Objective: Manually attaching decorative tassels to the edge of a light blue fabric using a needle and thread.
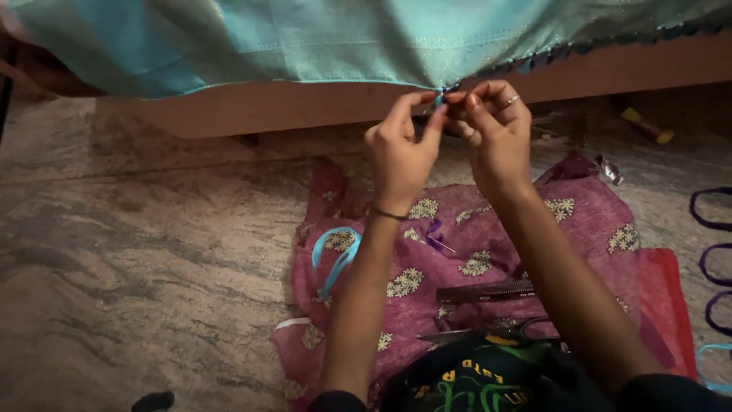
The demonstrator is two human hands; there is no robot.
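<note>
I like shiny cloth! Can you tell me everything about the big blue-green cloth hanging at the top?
The blue-green cloth is wide, thin and a little shiny, like woven silk, with soft folds and a darker blue band on its left part. It drapes over a wooden ledge above the stone floor. Its lower edge runs along the wood, and dark little tassels line that edge on the right. Both hands, the left hand and right hand, pinch the edge together at a small blue thread bit.
</note>
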